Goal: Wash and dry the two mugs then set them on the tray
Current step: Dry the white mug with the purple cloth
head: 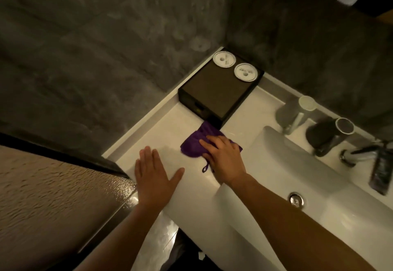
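Observation:
Two white mugs [224, 58] [246, 72] stand side by side at the far end of a dark rectangular tray [214, 92] in the counter's back corner. I see only their round tops and cannot tell whether they are upright or upturned. A purple cloth [192, 145] lies on the white counter just in front of the tray. My right hand [223, 156] presses down on it with curled fingers. My left hand [155, 177] lies flat and open on the counter, to the left of the cloth, holding nothing.
The white sink basin [297, 175] with its drain [296, 199] lies to the right. Behind it are a chrome faucet [361, 151], a light cylinder [302, 111], a dark cylinder [333, 134] and a dark flat object [381, 170]. Grey walls enclose the corner; a textured panel [53, 196] is at the left.

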